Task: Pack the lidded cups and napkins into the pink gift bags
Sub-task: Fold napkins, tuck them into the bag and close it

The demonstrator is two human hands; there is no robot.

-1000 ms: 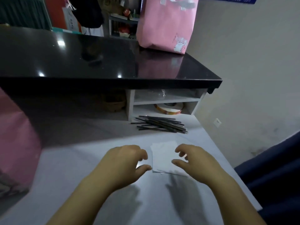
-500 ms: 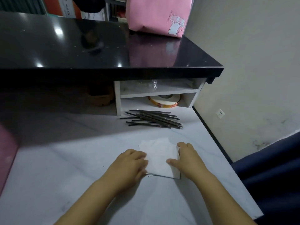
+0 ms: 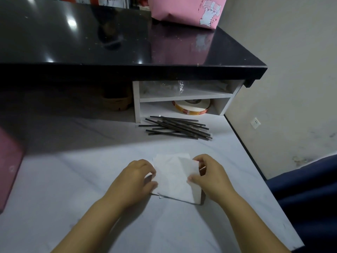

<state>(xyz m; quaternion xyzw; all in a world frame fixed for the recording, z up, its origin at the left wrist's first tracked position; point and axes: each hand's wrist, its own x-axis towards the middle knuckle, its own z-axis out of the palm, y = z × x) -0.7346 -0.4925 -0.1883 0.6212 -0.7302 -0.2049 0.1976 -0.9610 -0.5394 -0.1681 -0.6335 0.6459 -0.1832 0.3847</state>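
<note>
A small stack of white napkins (image 3: 173, 178) lies on the white marble table (image 3: 73, 179) in front of me. My right hand (image 3: 209, 177) pinches the right edge of the top napkin and lifts it, so that edge curls up off the stack. My left hand (image 3: 135, 179) grips the stack's left edge with curled fingers. One pink gift bag (image 3: 182, 10) with a white cat print stands on the black counter at the back right. Part of another pink bag (image 3: 7, 167) shows at the left edge. No lidded cup is in view.
A pile of dark straws (image 3: 178, 129) lies beyond the napkins. Behind it a white shelf unit (image 3: 182, 96) holds a tape roll (image 3: 191, 106) and clear plastic. The black counter (image 3: 109, 42) overhangs the table's back. A wall and a dark blue seat border the right.
Both hands closed in on the napkin stack from either side. The right hand has since pinched the top napkin's right edge and raised it. The camera tilted further down.
</note>
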